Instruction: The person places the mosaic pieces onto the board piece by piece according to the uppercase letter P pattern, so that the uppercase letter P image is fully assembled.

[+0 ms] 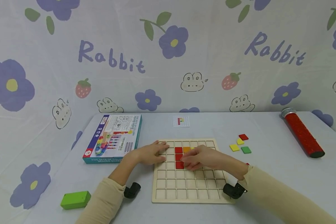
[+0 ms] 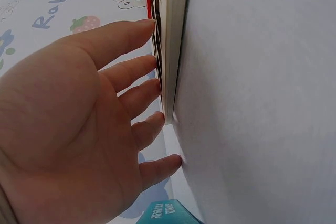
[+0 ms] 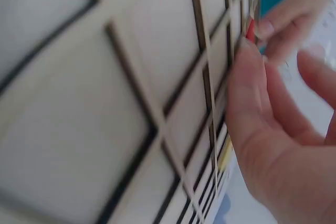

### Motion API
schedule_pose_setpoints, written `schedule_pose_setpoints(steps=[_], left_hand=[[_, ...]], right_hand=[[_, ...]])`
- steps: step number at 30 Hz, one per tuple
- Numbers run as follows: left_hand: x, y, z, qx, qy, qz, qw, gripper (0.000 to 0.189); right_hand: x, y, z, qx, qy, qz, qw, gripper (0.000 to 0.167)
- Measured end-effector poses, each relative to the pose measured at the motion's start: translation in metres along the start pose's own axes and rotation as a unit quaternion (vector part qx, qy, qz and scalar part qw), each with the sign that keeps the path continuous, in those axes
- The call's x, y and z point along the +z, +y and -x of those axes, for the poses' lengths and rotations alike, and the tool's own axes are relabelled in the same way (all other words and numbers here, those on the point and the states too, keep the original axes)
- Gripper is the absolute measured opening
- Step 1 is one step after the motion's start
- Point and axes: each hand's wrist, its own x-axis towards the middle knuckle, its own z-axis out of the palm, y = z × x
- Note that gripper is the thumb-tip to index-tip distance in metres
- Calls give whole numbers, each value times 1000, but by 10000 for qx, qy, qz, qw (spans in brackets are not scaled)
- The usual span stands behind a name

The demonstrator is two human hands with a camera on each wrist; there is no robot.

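A wooden grid board (image 1: 194, 201) lies on the table. Red tiles (image 1: 180, 165) fill a column in its upper part, with an orange tile (image 1: 186, 149) beside the top one and a yellow tile (image 1: 193, 148) partly covered further right. My left hand (image 1: 150, 153) rests spread on the board's upper left edge; in the left wrist view, several fingertips (image 2: 152, 121) touch the rim and the palm is bare. My right hand (image 1: 201, 158) is over the board, its fingertips bent down beside the red column. Whether a tile is between those fingertips is hidden.
Loose red (image 1: 243, 137), yellow (image 1: 234, 147) and green tiles (image 1: 246, 150) lie right of the board. A small pattern card (image 1: 181, 121) is behind it. A boxed toy set (image 1: 112, 137) and green block (image 1: 75, 199) are at left, a red tube (image 1: 303, 133) at far right.
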Motion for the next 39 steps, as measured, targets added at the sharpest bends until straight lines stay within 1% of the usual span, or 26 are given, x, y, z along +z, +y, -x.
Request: schedule_pose_setpoints(steps=[3,5,12,16,19,25,30,36,39], left_hand=[[1,0,0,8,3,-22,10000,57],[1,0,1,37,7,-9,10000,57],[-3,2,4,134,-8,56,9999,57],[-3,3,4,123,-20,73,9999,57],[-3,4,5,102,-20,101,9999,56],[-3,6,6,100,-21,137,9999,56],[-1,3,3,121,-6,91,9999,55],[0,2,2,162,4,75,9998,56],[0,1,2,177,6,81,9998,56]], right_hand=[[-15,7,7,-89,-346,-144,9993,41],[-27,11,12,-142,-425,-279,9986,43],[-69,26,33,-236,-160,-795,9964,54],[-89,34,47,-232,45,-834,9962,57],[-102,42,55,-147,253,-682,9972,58],[-120,58,67,-83,476,-306,9984,58],[-125,64,73,-30,604,129,9981,59],[-128,69,79,72,603,514,9968,57],[-129,72,83,36,638,886,9940,54]])
